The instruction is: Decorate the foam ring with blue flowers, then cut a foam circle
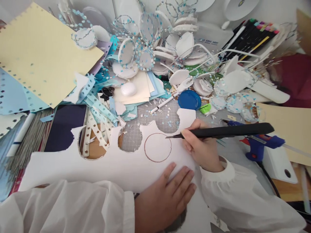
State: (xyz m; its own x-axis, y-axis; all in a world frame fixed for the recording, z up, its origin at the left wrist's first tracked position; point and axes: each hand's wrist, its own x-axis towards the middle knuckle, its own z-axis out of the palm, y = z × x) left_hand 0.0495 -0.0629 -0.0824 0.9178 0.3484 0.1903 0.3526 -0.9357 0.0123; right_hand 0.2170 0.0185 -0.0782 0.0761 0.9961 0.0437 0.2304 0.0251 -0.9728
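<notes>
My right hand (202, 147) grips a black craft knife (228, 130), its thin blade pointing left over the edge of a circle (157, 147) drawn in brown on a white foam board (116, 171). Whether the blade tip touches the board I cannot tell. Flat on the board below the circle lies my left hand (170, 194), fingers spread. The board's far edge has several round cut-outs, and a grey cutting mat (131, 137) shows through them. A blue round lid (189, 99) lies just beyond the board.
Many white discs (184, 43) and bead-like wire loops crowd the back. A blue glue gun (262, 142) lies right, near a white box (279, 165). At left are a dark phone (65, 127), yellow paper (48, 51) and patterned paper strips (97, 106). Markers (255, 37) stand back right.
</notes>
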